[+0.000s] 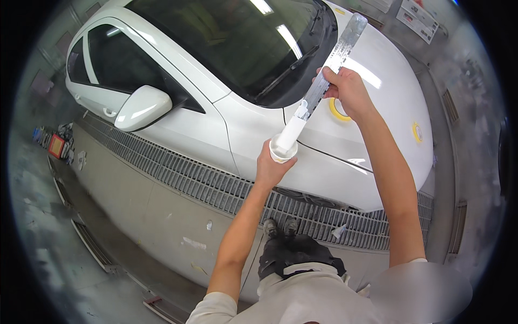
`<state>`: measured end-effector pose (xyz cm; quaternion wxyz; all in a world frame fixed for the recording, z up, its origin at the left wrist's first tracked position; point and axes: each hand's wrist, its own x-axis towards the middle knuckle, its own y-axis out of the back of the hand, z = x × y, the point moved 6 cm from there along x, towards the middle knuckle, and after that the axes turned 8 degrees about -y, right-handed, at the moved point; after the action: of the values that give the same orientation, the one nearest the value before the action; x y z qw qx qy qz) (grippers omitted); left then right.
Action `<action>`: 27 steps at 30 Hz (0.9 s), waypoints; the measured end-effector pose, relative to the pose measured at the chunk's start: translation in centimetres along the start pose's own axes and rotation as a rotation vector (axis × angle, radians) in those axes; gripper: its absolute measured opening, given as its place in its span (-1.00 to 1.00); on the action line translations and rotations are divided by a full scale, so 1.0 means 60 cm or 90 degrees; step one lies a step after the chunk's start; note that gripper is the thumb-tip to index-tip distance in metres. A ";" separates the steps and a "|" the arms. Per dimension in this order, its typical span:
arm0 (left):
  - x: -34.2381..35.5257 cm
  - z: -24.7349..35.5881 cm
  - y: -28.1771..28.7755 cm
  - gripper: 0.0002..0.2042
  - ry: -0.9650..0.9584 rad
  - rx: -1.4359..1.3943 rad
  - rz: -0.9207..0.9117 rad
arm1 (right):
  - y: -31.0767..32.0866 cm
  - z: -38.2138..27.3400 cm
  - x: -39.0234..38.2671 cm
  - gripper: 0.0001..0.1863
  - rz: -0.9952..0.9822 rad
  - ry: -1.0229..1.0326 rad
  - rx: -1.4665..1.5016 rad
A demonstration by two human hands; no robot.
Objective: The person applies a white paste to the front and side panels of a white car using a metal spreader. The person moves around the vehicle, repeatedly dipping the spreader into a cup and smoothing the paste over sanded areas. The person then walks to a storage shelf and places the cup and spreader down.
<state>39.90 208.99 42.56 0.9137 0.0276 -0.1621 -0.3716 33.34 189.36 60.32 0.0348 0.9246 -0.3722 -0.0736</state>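
A small white cup [275, 153] is gripped in my left hand [273, 170] in front of the car's fender. A long, flat, metal-coloured stick [350, 38] rises diagonally from it; its lower part is coated white and its bottom end is inside the cup. My right hand [348, 92] is closed around the stick's upper middle, thumb on top. Just behind that hand a yellow tape roll [336, 113] lies on the white hood [402, 92], and a second yellow roll [417, 132] lies farther right.
A white car [216, 129] fills the upper view, with its side mirror [143, 108] sticking out. A floor grating [156, 153] runs along it under my feet. Clutter with a red-orange square item [56, 144] stands at the left. Posters [415, 20] hang at the top right.
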 end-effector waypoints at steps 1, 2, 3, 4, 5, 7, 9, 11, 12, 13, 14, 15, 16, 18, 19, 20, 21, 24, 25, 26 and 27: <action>-0.003 0.000 0.003 -0.36 0.008 0.005 0.004 | -0.001 -0.006 0.002 -0.69 -0.011 0.002 0.006; -0.009 0.001 0.007 -0.36 0.013 0.005 0.011 | -0.002 -0.009 0.003 -0.69 -0.011 -0.007 0.008; -0.008 0.002 0.012 -0.37 0.012 0.006 0.017 | -0.008 -0.016 0.005 -0.69 -0.036 0.014 0.006; -0.001 0.003 0.019 -0.37 -0.001 0.006 0.023 | -0.013 -0.023 0.010 -0.69 -0.046 0.023 0.004; -0.003 0.004 0.026 -0.37 -0.007 0.007 0.023 | -0.019 -0.024 0.011 -0.69 -0.055 0.027 0.003; -0.010 -0.002 0.043 -0.37 0.000 0.005 0.018 | -0.035 -0.022 0.017 -0.69 -0.059 0.017 0.014; 0.004 -0.011 0.065 -0.37 -0.003 -0.011 0.025 | -0.060 -0.029 0.032 -0.69 -0.070 0.026 0.015; 0.025 -0.023 0.090 -0.39 -0.014 -0.034 0.023 | -0.091 -0.033 0.055 -0.69 -0.077 0.019 0.018; 0.031 -0.031 0.103 -0.39 -0.017 -0.050 0.021 | -0.108 -0.033 0.065 -0.69 -0.085 0.017 0.022; 0.037 -0.040 0.120 -0.39 -0.012 -0.042 0.007 | -0.125 -0.034 0.077 -0.69 -0.091 0.017 0.017; 0.053 -0.048 0.136 -0.39 -0.013 -0.034 -0.010 | -0.143 -0.036 0.091 -0.69 -0.093 0.012 0.015; 0.064 -0.057 0.153 -0.38 -0.013 -0.035 -0.024 | -0.161 -0.033 0.104 -0.70 -0.095 0.004 0.012; 0.075 -0.066 0.170 -0.39 -0.021 -0.016 -0.035 | -0.179 -0.030 0.116 -0.70 -0.099 -0.006 0.007; 0.101 -0.084 0.205 -0.39 -0.052 -0.003 -0.052 | -0.217 -0.026 0.142 -0.71 -0.094 -0.015 -0.008; 0.113 -0.095 0.220 -0.39 -0.048 0.001 -0.058 | -0.235 -0.025 0.153 -0.71 -0.094 -0.018 -0.010; 0.125 -0.105 0.234 -0.39 -0.051 -0.004 -0.061 | -0.252 -0.024 0.164 -0.72 -0.094 -0.021 -0.012; 0.137 -0.115 0.246 -0.39 -0.054 -0.016 -0.064 | -0.266 -0.024 0.174 -0.72 -0.091 -0.024 -0.020; 0.165 -0.144 0.276 -0.37 -0.043 -0.030 -0.085 | -0.297 -0.021 0.197 -0.72 -0.088 -0.044 -0.019; 0.172 -0.149 0.284 -0.37 -0.055 -0.032 -0.085 | -0.305 -0.020 0.204 -0.72 -0.086 -0.052 -0.018; 0.178 -0.155 0.289 -0.37 -0.056 -0.037 -0.086 | -0.310 -0.019 0.210 -0.73 -0.082 -0.052 -0.019; 0.182 -0.160 0.293 -0.37 -0.057 -0.043 -0.088 | -0.315 -0.018 0.216 -0.73 -0.077 -0.052 -0.021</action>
<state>62.08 213.49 39.48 0.8781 -0.0084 -0.1877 -0.4401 55.64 193.99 57.71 0.0301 0.9408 -0.3159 -0.1193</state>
